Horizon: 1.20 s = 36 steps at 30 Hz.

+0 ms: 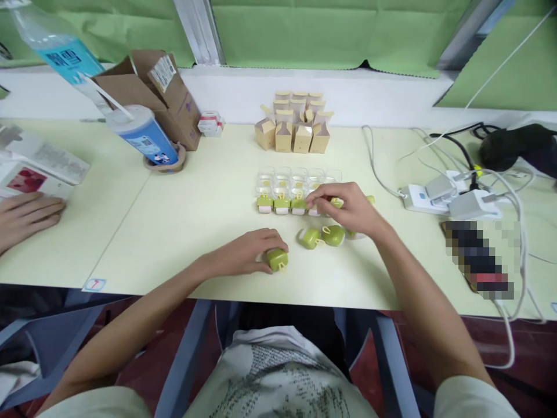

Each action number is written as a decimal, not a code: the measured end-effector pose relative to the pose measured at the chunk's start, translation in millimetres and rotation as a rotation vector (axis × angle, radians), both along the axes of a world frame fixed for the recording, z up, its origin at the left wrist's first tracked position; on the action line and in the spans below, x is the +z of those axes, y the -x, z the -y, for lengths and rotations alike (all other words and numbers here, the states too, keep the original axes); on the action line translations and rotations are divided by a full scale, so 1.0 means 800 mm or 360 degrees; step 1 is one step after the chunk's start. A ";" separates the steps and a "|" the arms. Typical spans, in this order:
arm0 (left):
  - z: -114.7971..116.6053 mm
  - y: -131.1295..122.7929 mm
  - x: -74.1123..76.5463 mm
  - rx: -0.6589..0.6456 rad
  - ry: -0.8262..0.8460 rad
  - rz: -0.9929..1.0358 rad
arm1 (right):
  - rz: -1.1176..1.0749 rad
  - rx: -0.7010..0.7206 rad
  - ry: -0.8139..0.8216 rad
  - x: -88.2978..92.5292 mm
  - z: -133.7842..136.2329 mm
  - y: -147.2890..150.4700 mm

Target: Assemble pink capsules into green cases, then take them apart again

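My left hand (250, 252) grips a small green-and-white container with a yellow loop (277, 259), just above the table near its front edge. Farther back, my right hand (343, 203) is closed in a pinch at the fourth green-and-white container (314, 212) in a row; its fingers cover most of that container's top. To the left in this row stand more such containers (265, 204), their white parts facing me. Directly behind them are clear plastic cups (282, 181). Loose green containers (333, 235) lie below my right hand, some partly hidden by it.
Small open cardboard boxes (300, 130) stand by the wall. At left are a blue-labelled canister (148, 139), a brown carton (174, 98) and another person's hand (30, 217) on a white box (39, 168). A power strip (426, 197), cables and a blurred phone-like object (478, 258) lie right.
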<state>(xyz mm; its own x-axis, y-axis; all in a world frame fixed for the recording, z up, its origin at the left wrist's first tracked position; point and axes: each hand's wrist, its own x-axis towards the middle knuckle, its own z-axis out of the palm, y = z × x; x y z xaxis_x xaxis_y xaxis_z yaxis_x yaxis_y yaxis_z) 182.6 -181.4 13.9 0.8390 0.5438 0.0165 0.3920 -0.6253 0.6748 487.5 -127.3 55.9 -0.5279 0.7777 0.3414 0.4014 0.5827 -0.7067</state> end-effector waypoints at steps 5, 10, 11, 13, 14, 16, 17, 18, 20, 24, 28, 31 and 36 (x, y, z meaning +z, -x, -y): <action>-0.046 -0.041 -0.007 0.0348 -0.0007 0.0709 | -0.0390 -0.0018 -0.0615 -0.042 0.029 0.025; -0.052 -0.064 -0.034 0.0693 -0.0587 0.1045 | 0.0037 -0.0001 -0.0938 -0.062 0.042 0.028; -0.049 -0.064 -0.040 0.0657 -0.0593 0.1074 | 0.0074 -0.0010 -0.0949 -0.064 0.042 0.026; -0.045 -0.062 -0.049 0.0605 -0.0513 0.1160 | 0.0099 -0.0012 -0.0952 -0.068 0.041 0.026; -0.044 -0.061 -0.052 0.0591 -0.0463 0.1205 | 0.0088 -0.0015 -0.0960 -0.069 0.040 0.027; -0.043 -0.059 -0.055 0.0551 -0.0422 0.1273 | 0.0031 -0.0039 -0.0999 -0.071 0.041 0.030; -0.044 -0.059 -0.056 0.0531 -0.0438 0.1285 | -0.0006 -0.0064 -0.1012 -0.072 0.041 0.032; -0.046 -0.059 -0.056 0.0512 -0.0474 0.1283 | -0.0039 -0.0097 -0.1017 -0.073 0.042 0.033; -0.049 -0.059 -0.056 0.0514 -0.0545 0.1253 | -0.0047 -0.0171 -0.0951 -0.075 0.044 0.033; -0.046 -0.060 -0.053 0.0610 -0.0609 0.1172 | 0.0024 -0.0244 -0.0715 -0.075 0.049 0.033; -0.032 -0.065 -0.051 0.0712 -0.0820 0.1076 | 0.0083 -0.0331 -0.0676 -0.070 0.058 0.038; -0.024 -0.070 -0.050 0.0748 -0.1058 0.1024 | 0.0154 -0.0428 -0.0682 -0.066 0.065 0.043; -0.022 -0.072 -0.046 0.0690 -0.1331 0.0934 | 0.0022 -0.0394 -0.0785 -0.066 0.068 0.051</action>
